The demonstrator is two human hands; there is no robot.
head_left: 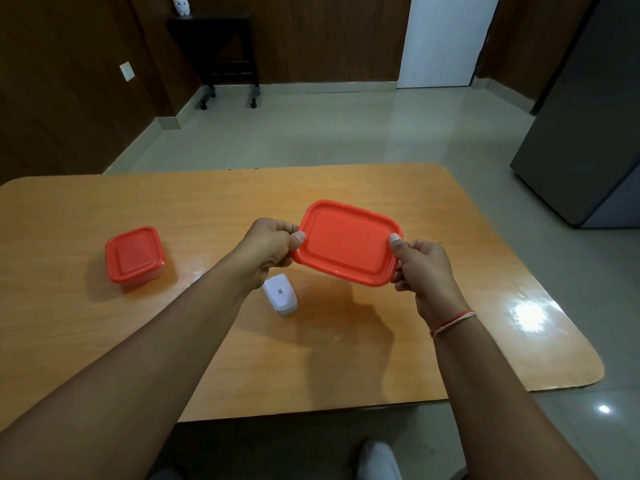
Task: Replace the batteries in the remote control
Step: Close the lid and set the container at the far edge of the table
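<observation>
**Holding an orange-lidded box above the table**

Starting at your left, a small square container (135, 255) with an orange lid sat closed on the wooden table (207, 209), well apart from your hands. Your left hand (268, 249) pinched the left rim of a rectangular orange-lidded box (348, 242), thumb on top, fingers curled beneath. You held that box tilted, clear of the table. Below it, near your left wrist, the remote control (280, 295) lay on the table: a white, rounded body with a small dark printed code square on its upward face; its far end was hidden behind your hand. Your right hand (420, 268) pinched the box's right rim, thumb over the lid's edge.
</observation>
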